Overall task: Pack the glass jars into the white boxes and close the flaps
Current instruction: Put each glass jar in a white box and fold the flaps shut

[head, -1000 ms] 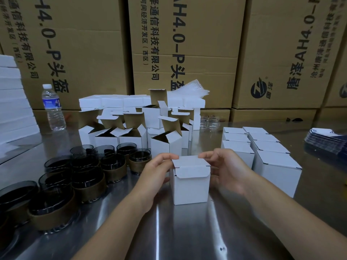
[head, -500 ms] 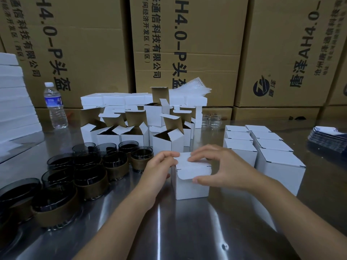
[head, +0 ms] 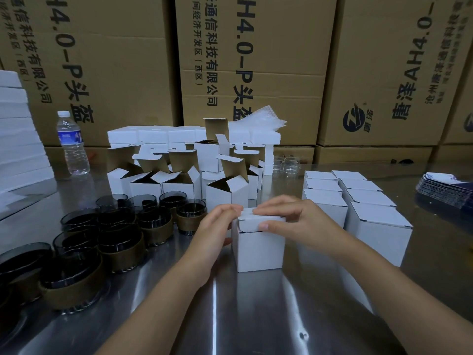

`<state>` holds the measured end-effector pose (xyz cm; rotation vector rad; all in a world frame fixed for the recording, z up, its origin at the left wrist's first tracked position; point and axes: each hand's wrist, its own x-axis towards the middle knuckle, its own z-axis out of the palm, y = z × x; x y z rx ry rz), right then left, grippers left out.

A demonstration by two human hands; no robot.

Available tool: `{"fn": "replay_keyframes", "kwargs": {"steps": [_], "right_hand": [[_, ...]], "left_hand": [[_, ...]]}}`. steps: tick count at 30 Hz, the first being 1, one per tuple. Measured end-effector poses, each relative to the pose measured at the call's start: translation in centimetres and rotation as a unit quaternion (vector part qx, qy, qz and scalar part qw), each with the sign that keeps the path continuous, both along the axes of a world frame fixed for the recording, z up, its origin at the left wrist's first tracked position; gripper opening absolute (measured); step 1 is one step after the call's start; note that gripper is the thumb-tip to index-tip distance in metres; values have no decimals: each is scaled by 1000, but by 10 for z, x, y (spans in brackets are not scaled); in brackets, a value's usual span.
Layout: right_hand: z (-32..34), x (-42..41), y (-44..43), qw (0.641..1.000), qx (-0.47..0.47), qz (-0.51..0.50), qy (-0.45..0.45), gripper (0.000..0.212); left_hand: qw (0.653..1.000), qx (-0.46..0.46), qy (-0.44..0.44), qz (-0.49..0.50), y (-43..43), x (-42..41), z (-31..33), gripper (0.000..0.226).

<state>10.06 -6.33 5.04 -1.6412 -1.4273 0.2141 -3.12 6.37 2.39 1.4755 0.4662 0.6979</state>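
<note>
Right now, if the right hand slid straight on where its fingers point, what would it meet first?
Probably the left hand: the right hand points left across the top of the box, and the left fingertips sit just ahead at its left edge.

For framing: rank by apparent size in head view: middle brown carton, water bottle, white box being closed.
1. Middle brown cardboard carton
2. White cardboard box, nearest the camera
3. Clear plastic water bottle: similar height, narrower, farther; unsure
</note>
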Motion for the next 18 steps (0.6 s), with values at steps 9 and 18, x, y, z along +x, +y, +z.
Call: {"fn": "replay_keyframes", "kwargs": {"steps": [9,18], "right_hand": [[-1,3,-2,999,-2,1,-41,32],[-2,0,-4,993,-34,-30,-105,21]], "left_hand": [[1000,2,-5,-9,0,-1,-2,9],[999,18,20,-19,1,-3,-2,21]]}}
